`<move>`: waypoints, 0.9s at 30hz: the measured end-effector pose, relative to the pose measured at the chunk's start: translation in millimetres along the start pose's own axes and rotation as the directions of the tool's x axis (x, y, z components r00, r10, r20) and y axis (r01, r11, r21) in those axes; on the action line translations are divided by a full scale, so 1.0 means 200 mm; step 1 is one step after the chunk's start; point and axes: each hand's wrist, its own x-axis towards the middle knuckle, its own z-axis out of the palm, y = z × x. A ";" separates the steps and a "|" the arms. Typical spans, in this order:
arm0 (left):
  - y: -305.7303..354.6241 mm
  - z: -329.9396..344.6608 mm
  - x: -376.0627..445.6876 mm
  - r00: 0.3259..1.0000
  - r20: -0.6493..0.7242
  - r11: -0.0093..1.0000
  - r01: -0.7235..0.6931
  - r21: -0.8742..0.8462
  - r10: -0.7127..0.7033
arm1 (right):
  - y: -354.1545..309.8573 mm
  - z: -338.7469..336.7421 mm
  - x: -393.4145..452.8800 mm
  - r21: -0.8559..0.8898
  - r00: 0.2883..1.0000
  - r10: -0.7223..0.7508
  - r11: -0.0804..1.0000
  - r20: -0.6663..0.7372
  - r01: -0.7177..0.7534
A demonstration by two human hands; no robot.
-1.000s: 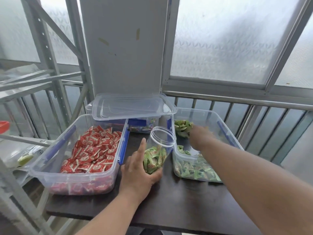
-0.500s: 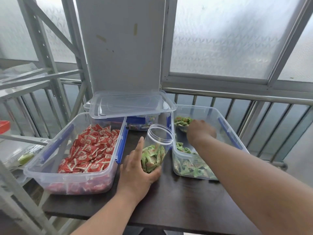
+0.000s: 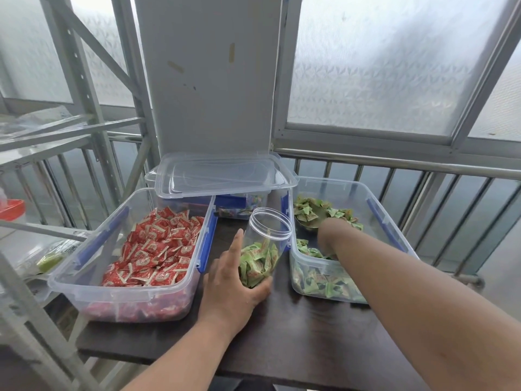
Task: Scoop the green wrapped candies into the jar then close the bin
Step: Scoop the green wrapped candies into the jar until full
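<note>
Dark tabletop (image 3: pixel 296 328): right hand (image 3: pixel 328 235) had lifted a loaded metal scoop (image 3: pixel 310 218) of green wrapped candies (image 3: pixel 324 283) — grip hidden — toward the tilted clear plastic jar (image 3: pixel 265 244) clasped by left hand (image 3: pixel 231 289).

Right hand (image 3: pixel 331 235) (fingers hidden) in bin (image 3: pixel 394 221)

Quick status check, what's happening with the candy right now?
Left hand holds the tilted jar, partly filled. Right hand in the green candy bin, holding a loaded scoop. Nothing blocking.

Clear smooth plastic jar (image 3: pixel 269 235) against the left fingers (image 3: pixel 235 249), glossy green candy wrappers (image 3: pixel 258 263), transparent plastic bin (image 3: pixel 394 221) with blue plastic clasps, matt dark wood-look table (image 3: pixel 304 328), shiny metal scoop (image 3: pixel 311 221) beyond the right hand (image 3: pixel 328 235).
</note>
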 end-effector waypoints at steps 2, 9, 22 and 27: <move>0.00 0.00 0.00 1.000 0.004 1.000 0.004 0.000 -0.004 | 0.02 -0.01 0.00 0.043 0.999 0.041 0.998 -0.019 -0.040; 0.00 0.00 0.01 1.000 0.004 1.000 0.016 -0.002 -0.016 | 0.07 -0.11 -0.13 0.344 0.998 0.065 0.937 -0.025 -0.052; 0.02 -0.03 -0.01 1.000 0.020 1.000 0.011 0.005 -0.011 | 0.35 -0.25 -0.36 0.624 0.995 0.093 0.779 -0.021 -0.060; 0.03 -0.04 -0.04 1.000 0.023 1.000 -0.014 0.004 0.014 | 0.39 -0.32 -0.45 0.500 0.994 0.016 0.865 -0.110 0.041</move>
